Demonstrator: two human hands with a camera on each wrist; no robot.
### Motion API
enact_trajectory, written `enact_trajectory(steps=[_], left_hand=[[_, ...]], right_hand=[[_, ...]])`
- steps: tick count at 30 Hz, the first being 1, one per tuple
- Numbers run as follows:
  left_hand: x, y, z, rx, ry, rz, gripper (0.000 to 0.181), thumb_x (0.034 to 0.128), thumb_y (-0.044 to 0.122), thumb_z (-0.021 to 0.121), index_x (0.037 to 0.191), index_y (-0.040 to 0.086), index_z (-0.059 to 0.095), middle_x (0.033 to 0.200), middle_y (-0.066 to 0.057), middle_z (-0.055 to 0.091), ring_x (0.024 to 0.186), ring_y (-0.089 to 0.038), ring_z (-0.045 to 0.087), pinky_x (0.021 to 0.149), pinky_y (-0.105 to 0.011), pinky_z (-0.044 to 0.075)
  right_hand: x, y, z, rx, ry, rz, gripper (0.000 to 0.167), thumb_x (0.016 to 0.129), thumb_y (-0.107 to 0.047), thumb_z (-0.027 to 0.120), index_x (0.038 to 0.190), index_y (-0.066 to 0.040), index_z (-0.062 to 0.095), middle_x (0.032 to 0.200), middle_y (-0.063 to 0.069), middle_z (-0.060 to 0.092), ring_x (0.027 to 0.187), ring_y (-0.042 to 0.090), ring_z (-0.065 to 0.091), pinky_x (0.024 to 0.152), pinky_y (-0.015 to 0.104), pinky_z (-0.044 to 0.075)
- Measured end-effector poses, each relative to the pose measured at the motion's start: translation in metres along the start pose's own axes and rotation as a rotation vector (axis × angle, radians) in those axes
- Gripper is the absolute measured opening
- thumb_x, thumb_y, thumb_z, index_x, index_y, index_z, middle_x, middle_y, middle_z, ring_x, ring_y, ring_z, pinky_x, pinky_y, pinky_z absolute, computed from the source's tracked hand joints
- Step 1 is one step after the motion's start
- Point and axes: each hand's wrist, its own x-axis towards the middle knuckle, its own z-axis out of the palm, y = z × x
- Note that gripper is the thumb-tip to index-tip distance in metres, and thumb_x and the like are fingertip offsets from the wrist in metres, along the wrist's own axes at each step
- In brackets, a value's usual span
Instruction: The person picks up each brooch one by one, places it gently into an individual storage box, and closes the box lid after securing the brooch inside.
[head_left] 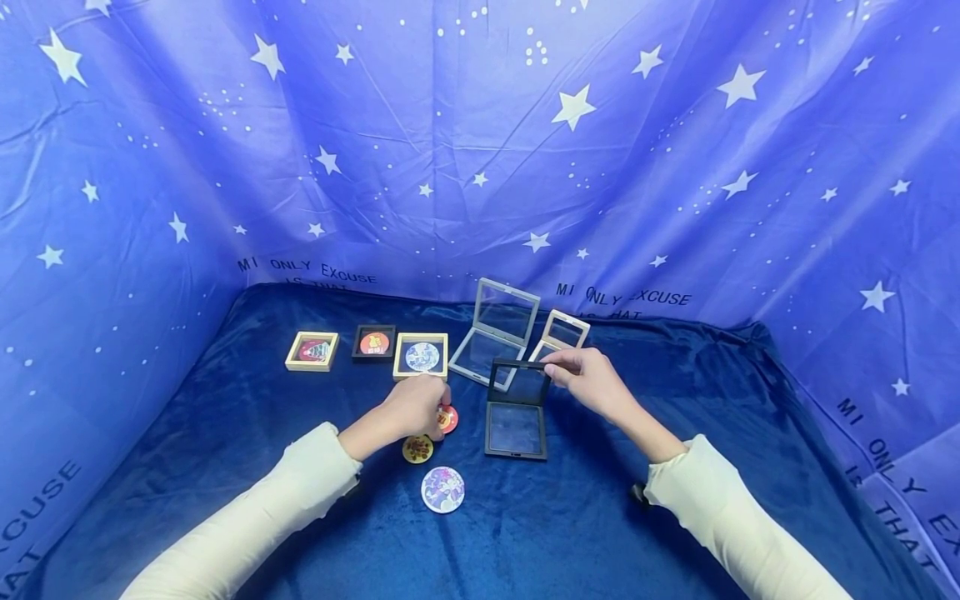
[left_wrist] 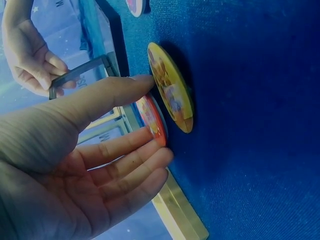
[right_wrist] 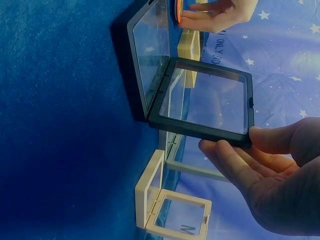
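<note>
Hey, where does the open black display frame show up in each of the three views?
Head: the open black display frame is just right of centre, in the lower half.
Left wrist: the frame is at upper left, only partly visible.
Right wrist: the frame is at upper centre.
Shared landmark: the right hand, gripping its lid.

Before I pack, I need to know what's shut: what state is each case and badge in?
Front black case: open, lid held by right hand
Grey case: open
Small cream case: open
Left tan case: shut, crimson badge inside
Back black case: shut, orange badge inside
Middle tan case: shut, blue badge inside
Red badge: uncased, by left hand
Yellow badge: uncased, face up
Purple badge: uncased, face up
</note>
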Motion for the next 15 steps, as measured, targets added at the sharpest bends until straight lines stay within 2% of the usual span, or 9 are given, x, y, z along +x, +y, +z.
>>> enact_trajectory(steps=[15], left_hand=[[-0.0015,-0.0029,-0.0027,-0.034,-0.001,-0.010,0.037,0.0679,0.016,0.095,0.098,0.007,0.076,0.089,-0.004,0.073,0.075,-0.016,0.060,0.074,-0.037,0.055]], right_hand=[[-0.0006,-0.0025,0.0026,-0.001,0.012,-0.007,0.022,0.102,-0.014,0.061,0.116,-0.003,0.075,0.117,0.019,0.074,0.099,0.033,0.075,0.083,0.043,0.060]])
